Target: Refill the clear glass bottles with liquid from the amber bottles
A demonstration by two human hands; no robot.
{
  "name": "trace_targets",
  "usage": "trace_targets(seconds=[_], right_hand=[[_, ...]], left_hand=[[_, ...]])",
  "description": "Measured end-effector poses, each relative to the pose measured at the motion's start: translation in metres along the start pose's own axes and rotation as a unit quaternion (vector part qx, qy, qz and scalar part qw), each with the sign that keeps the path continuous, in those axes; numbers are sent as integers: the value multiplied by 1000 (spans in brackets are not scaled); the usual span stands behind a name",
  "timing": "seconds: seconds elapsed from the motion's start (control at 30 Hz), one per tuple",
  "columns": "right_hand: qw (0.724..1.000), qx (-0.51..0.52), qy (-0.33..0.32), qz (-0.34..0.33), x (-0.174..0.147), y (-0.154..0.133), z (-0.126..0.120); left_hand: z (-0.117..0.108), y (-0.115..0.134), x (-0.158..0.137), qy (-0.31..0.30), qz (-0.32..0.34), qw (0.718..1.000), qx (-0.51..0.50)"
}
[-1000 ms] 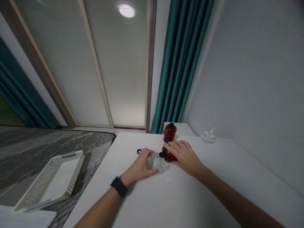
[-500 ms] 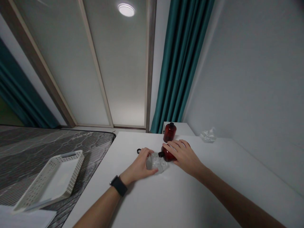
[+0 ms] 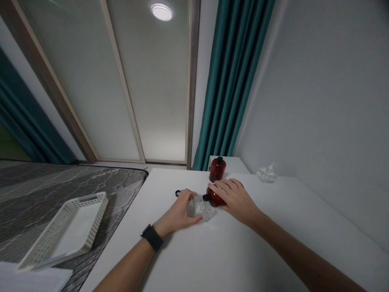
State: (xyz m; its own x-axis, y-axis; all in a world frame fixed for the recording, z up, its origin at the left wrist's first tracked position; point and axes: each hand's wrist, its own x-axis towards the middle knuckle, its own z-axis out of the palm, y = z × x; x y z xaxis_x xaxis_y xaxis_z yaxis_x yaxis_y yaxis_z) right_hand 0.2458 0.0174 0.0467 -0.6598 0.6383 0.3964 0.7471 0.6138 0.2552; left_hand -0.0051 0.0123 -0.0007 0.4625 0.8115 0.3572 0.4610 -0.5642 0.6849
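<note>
A dark red bottle [image 3: 215, 197] with a black neck lies tilted on its side over the white table, its neck pointing left. My right hand [image 3: 232, 198] is wrapped over its body from the right. Just left of the neck sits a crumpled clear plastic bag [image 3: 201, 207]. My left hand [image 3: 182, 211] curves round the bag's left side, thumb and fingers gripping its edges. Behind my right hand a second dark red bottle [image 3: 217, 169] stands upright. A small black ring-shaped piece [image 3: 178, 193] lies by my left fingers.
Another crumpled clear plastic piece [image 3: 267, 173] lies at the table's back right, near the wall. A white perforated basket [image 3: 99, 221] stands left of the white table [image 3: 219, 255], over a grey patterned surface. White sheets [image 3: 33, 279] lie at the lower left.
</note>
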Motion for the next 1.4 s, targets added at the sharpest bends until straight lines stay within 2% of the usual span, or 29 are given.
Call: trace_targets(seconds=[1.4], right_hand=[[1000,0,-1,2,1,-2,-4]], left_hand=[[-2,2,0,-10,-7,1000,1]])
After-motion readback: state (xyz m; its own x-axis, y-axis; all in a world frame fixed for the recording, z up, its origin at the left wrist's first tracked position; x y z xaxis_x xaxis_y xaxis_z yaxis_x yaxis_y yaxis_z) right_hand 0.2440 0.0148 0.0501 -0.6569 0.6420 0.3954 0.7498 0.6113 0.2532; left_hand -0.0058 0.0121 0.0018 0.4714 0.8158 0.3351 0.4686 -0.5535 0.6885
